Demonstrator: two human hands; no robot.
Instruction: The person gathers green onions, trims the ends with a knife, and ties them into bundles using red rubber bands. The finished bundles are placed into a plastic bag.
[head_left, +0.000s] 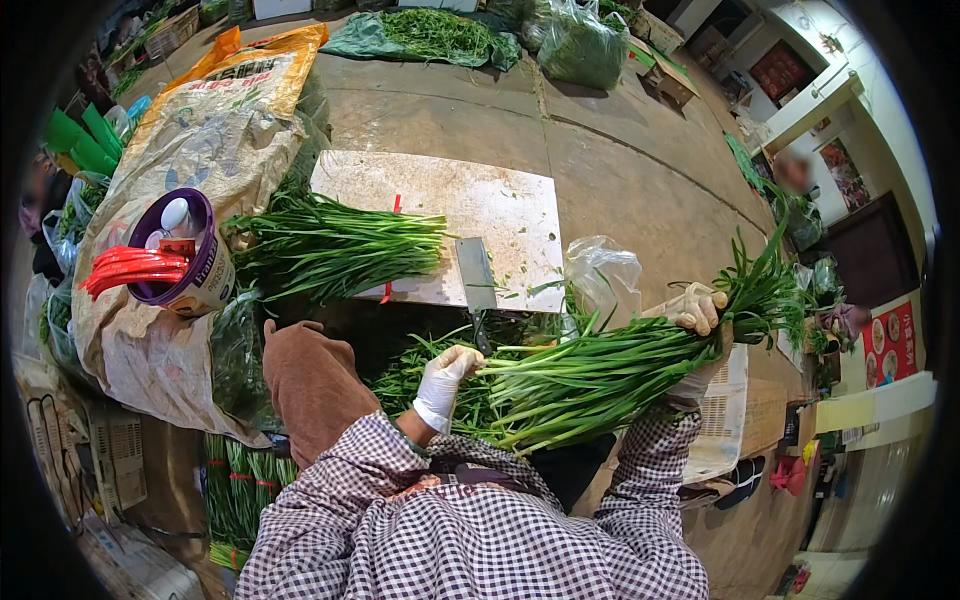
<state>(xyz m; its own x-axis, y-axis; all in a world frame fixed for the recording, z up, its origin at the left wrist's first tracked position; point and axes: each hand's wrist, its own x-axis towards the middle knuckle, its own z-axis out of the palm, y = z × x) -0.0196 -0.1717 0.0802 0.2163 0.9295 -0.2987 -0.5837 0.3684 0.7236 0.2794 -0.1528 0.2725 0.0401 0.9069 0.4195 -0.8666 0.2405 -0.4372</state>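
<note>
My right hand (697, 311), in a pale glove, grips a large loose bunch of garlic chives (600, 379) near its leafy end. The bunch lies across my lap with its pale stem ends toward my left. At those ends, the white-gloved fingers of my left hand (446, 379) are closed, pinching at a stem. Beyond them a cleaver (475, 274) rests at the edge of a white board (495, 195), its black handle toward me. A second bunch of chives (352, 240) lies on the board's left side, over a red tie strip (387, 291).
On a woven sack (172, 360) at left stands a purple-rimmed bucket (210, 277) holding red tie strips (135, 266). A clear plastic bag (604, 270) lies right of the board. Tied chive bundles (240, 480) stand at lower left. Greens (442, 34) lie on a far green sheet.
</note>
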